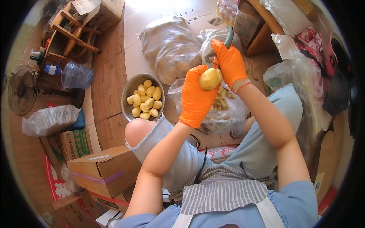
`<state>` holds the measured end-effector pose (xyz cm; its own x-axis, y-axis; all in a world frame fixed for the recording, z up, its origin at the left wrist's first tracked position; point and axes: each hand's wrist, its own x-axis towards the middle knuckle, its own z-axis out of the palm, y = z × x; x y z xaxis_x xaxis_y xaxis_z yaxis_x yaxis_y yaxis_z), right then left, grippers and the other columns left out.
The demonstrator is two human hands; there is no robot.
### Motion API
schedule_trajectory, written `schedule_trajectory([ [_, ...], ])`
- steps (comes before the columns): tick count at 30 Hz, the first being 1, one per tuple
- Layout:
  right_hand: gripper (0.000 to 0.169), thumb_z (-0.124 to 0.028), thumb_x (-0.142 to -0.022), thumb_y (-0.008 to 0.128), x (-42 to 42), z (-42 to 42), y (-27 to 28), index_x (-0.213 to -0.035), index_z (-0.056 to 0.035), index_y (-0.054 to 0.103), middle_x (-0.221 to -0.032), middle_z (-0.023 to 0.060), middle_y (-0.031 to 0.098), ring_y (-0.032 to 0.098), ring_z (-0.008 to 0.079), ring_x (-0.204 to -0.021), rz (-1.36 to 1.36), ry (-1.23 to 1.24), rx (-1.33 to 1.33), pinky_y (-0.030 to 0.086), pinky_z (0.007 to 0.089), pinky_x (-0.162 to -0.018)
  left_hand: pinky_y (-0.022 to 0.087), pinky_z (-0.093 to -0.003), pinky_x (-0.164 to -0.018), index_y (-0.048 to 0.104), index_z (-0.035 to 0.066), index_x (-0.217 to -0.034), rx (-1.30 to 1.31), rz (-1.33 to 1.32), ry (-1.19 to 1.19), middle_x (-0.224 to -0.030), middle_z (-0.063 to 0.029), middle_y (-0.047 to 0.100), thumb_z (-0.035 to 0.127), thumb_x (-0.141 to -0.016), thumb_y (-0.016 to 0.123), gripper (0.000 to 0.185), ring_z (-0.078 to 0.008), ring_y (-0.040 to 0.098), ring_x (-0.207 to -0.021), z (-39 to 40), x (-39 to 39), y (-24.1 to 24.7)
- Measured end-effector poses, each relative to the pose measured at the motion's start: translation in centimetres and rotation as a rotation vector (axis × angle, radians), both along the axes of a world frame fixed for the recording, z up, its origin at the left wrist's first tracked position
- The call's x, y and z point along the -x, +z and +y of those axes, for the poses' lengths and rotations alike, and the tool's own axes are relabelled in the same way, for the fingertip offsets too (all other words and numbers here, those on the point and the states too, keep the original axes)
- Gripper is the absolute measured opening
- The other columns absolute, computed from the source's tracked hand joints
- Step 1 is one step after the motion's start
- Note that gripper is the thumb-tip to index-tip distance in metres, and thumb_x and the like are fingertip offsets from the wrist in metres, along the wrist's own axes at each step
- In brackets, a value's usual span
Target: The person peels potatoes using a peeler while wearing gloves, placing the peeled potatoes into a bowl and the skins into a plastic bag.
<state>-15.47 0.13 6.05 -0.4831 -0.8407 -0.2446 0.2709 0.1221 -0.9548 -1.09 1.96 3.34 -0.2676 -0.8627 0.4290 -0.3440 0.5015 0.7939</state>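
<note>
Gloved in orange, my left hand grips a peeled yellow potato. My right hand, in a matching glove, is closed around a tool with a grey-green handle, likely a peeler; its working end is hidden by the fingers and potato. Both hands meet at the potato. Below them a clear plastic bag lies spread with potato peelings on it. Left of my hands stands a round metal bowl holding several peeled potatoes.
A large filled plastic sack lies ahead, beside a smaller white bag. Cardboard boxes are stacked at my left, with an electric fan and wooden stool beyond. Plastic bags crowd the right side.
</note>
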Motion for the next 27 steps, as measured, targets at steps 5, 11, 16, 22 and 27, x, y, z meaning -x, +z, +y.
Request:
schedule_trajectory([
  [5, 0.044, -0.047, -0.097, 0.070, 1.8, -0.3, 0.1, -0.096, -0.0039, 0.064, -0.079, 0.0014, 0.063, 0.060, 0.0108, -0.077, -0.027, 0.164, -0.027, 0.050, 0.0289, -0.066, 0.056, -0.0377, -0.091, 0.060, 0.011, -0.123, -0.439, 0.340, -0.114, -0.114, -0.0087, 0.067, 0.011, -0.083, 0.086, 0.047, -0.0259, 0.067, -0.106, -0.3, -0.2, 1.2],
  [11, 0.052, -0.052, -0.096, 0.068, 0.8, 0.2, 1.3, -0.086, -0.0013, 0.067, -0.080, 0.0110, 0.070, 0.067, 0.0240, -0.077, 0.364, 0.028, 0.117, 0.052, 0.0370, -0.070, 0.059, -0.0333, -0.075, 0.057, 0.012, -0.123, -1.292, 1.018, -0.316, -0.105, -0.0060, 0.067, 0.042, -0.102, 0.068, 0.038, -0.0204, 0.068, -0.089, -2.2, -1.9, 2.0],
  [16, 0.051, -0.047, -0.097, 0.065, -2.6, 1.0, 1.0, -0.083, 0.0014, 0.067, -0.074, 0.0202, 0.067, 0.067, 0.0356, -0.069, 0.632, 0.083, 0.149, 0.053, 0.0419, -0.068, 0.054, -0.0309, -0.067, 0.061, 0.014, -0.121, -1.145, 0.970, -0.252, -0.108, -0.0036, 0.068, 0.057, -0.104, 0.055, 0.047, -0.0178, 0.067, -0.088, -1.6, -1.2, 0.9],
  [22, 0.050, -0.048, -0.099, 0.064, -2.3, 1.5, 3.0, -0.086, 0.0000, 0.067, -0.066, 0.0090, 0.063, 0.067, 0.0190, -0.067, 0.279, 0.080, 0.093, 0.052, 0.0386, -0.064, 0.048, -0.0338, -0.061, 0.063, 0.014, -0.120, -1.107, 0.820, -0.247, -0.104, -0.0033, 0.069, 0.059, -0.105, 0.051, 0.049, -0.0166, 0.064, -0.083, -1.3, -1.3, 0.5],
  [27, 0.043, -0.049, -0.099, 0.069, 0.5, -0.1, 0.2, -0.088, -0.0080, 0.062, -0.069, -0.0005, 0.057, 0.058, 0.0090, -0.060, -0.268, 0.216, -0.004, 0.044, 0.0265, -0.056, 0.056, -0.0310, -0.057, 0.064, 0.016, -0.115, -1.116, 0.811, -0.405, -0.099, -0.0022, 0.069, 0.049, -0.105, 0.057, 0.035, -0.0159, 0.069, -0.085, -1.0, -1.5, 2.2],
])
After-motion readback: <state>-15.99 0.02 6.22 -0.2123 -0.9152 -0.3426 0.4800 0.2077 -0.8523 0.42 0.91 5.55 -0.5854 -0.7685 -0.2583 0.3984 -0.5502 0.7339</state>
